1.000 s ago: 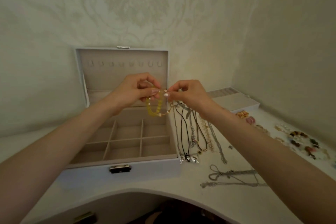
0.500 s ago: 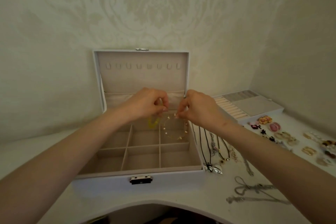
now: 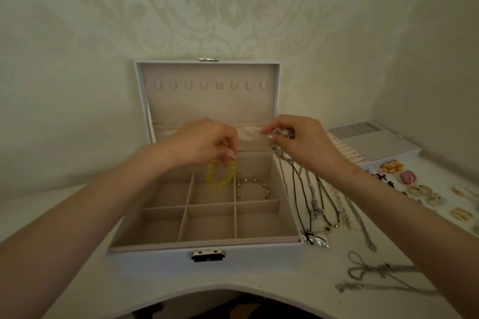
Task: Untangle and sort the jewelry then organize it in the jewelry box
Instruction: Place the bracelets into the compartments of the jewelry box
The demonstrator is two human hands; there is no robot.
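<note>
**A:** Obs. 1: the left hand is gripping the yellow bead bracelet by its top, fingers curled round it. The loop is hanging over the back-middle cell of the open jewelry box. I cannot tell from here whether the beads are touching the lining.

**B:** Noting that. And the right hand?

**A:** It is pinching the gathered tops of the necklaces, just outside the box's right wall. Their cords are trailing down to the table, with a silver pendant lying by the front corner. The hands are working apart, each clamped on its own item.

**B:** The gold bracelet is lying in the back-right cell. I am reading the step as seating the yellow one in the cell next to it.

**A:** Agreeing. On method, the left hand should be lowering straight down until the beads are resting on the cell floor, and only then opening. That way the loop is settling inside one cell, not draping over the divider onto the gold one.

**B:** The right hand should be holding the necklaces clear of the rim, or a cord may be snagging the wall. Earrings and silver chains are lying on the table to the right.
</note>
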